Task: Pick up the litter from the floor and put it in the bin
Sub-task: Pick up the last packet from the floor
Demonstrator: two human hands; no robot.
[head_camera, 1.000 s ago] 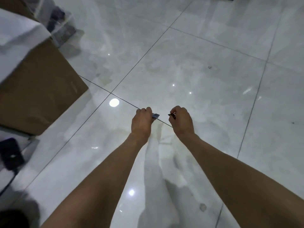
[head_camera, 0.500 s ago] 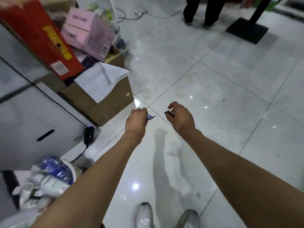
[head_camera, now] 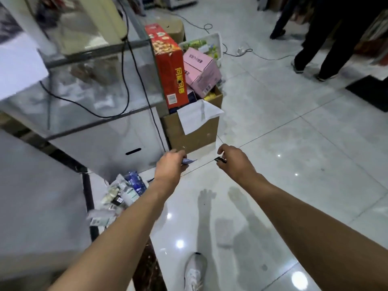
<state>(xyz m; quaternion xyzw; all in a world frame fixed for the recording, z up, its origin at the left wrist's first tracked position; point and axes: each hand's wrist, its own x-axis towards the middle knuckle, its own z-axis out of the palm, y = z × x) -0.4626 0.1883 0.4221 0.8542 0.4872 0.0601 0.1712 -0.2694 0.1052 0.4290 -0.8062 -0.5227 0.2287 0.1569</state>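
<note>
Heap of bottles and wrappers point(head_camera: 123, 192) by counter base, presumably the bin. Left hand point(head_camera: 171, 165) pinches bluish scrap point(head_camera: 188, 161); right hand point(head_camera: 235, 160) pinches small dark scrap point(head_camera: 220, 159). Risk: light scraps released early flutter onto floor.

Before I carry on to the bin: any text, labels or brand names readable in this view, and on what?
Nothing reads cleanly.
Red box: large yellow characters down its side and a white barcode sticker, too blurred to read.
Pink box: dark print and a barcode, too blurred.
Blue bottle in the litter pile: label print too small.
White paper on the cardboard box: no legible writing.
Scraps in left hand and right hand: none visible.
</note>
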